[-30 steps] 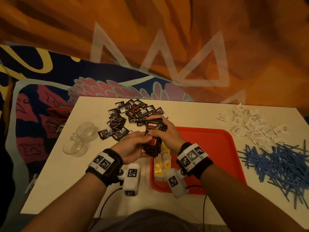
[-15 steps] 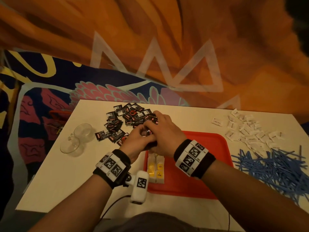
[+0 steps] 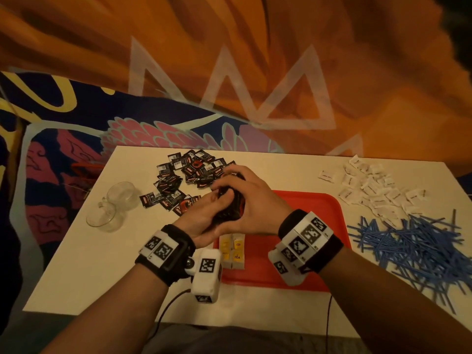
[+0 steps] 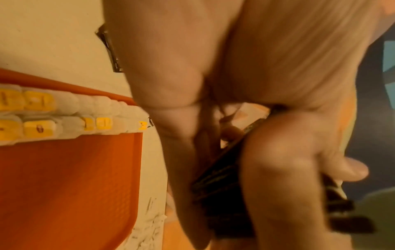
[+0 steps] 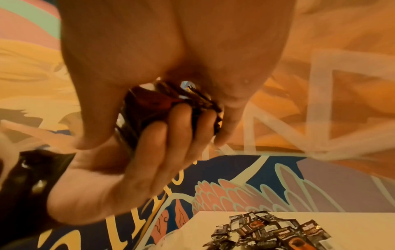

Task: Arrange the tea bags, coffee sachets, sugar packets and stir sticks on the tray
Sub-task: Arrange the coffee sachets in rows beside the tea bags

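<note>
Both hands, left hand [image 3: 201,215] and right hand [image 3: 251,200], grip the coffee sachets [image 3: 227,209] stack, so I'd square its edges before setting it on the tray [image 3: 306,251] beside the tea bags [image 3: 232,254].

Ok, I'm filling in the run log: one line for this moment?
left hand: holds coffee sachet stack | right hand: holds same stack | tea bags: on tray

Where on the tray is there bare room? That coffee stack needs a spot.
Both hands, left and right, grip the coffee stack. The tray is bare right of the tea bags, which line its left edge. Off the tray, right is crowded: sugar packets, stir sticks.
</note>
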`<state>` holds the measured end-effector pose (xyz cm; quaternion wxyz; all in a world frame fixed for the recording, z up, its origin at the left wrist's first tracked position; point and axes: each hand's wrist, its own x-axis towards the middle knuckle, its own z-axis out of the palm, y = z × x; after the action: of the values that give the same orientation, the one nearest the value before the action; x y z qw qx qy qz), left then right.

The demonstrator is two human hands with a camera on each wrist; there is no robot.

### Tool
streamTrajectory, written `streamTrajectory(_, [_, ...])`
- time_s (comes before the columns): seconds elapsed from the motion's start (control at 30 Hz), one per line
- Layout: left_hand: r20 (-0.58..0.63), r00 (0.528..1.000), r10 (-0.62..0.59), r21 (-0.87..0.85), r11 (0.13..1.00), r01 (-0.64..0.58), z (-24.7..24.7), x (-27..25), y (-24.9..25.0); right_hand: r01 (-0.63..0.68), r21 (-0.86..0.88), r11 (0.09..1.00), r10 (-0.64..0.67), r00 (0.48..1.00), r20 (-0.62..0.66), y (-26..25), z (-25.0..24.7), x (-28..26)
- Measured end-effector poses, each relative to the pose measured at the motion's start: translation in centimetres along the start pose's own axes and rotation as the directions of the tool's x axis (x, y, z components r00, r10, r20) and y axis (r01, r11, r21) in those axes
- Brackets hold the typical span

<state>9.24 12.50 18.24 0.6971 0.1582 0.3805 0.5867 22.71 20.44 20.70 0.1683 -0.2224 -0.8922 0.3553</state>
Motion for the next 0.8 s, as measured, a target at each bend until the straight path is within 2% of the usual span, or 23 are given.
streamTrajectory(0.07, [0.034,0.999,-0.013,-0.021,1.0,0.014,0.3,0.1,-0.2,0.0,-0.028,1.0,-0.001,0.999,-0.038,0.0,-0.1,-0.3])
streamTrajectory(0.2, [0.036,0.999,-0.039,-0.007,0.999,0.039,0.6,0.7,-0.4,-0.068,-0.061,0.996,0.071,0.997,0.038,0.0,-0.2,-0.4])
streamTrajectory(0.33, [0.075,0.991,-0.109,-0.049,0.992,0.113,-0.2,1.2,0.4,-0.073,-0.089,0.993,0.067,0.995,-0.067,-0.5,0.4,-0.2])
streamTrajectory(0.47, [0.156,0.969,-0.191,-0.012,0.981,0.195,-0.9,1.6,1.3,-0.142,-0.04,0.989,0.141,0.99,-0.023,-1.3,0.8,0.2])
streamTrajectory(0.57, [0.195,0.949,-0.248,-0.008,0.967,0.254,-2.1,2.3,1.8,-0.206,-0.1,0.973,0.207,0.978,-0.001,-1.4,1.4,0.3])
streamTrajectory(0.63, [0.18,0.941,-0.285,0.034,0.958,0.284,-2.7,2.7,2.3,-0.239,-0.127,0.963,0.239,0.971,-0.01,-1.1,1.9,0.2])
streamTrajectory(0.7, [0.125,0.94,-0.316,0.063,0.948,0.311,-3.0,3.1,2.6,-0.324,0.001,0.946,0.324,0.944,-0.07,-0.5,2.2,0.1])
streamTrajectory(0.73, [0.095,0.944,-0.317,0.049,0.948,0.314,-3.2,3.5,2.7,-0.38,0.119,0.917,0.394,0.911,-0.125,-0.2,2.4,0.0])
streamTrajectory(0.8, [0.032,0.963,-0.267,0.032,0.963,0.266,-3.6,4.2,2.7,-0.494,0.366,0.788,0.586,0.785,-0.202,0.5,2.7,-0.2])
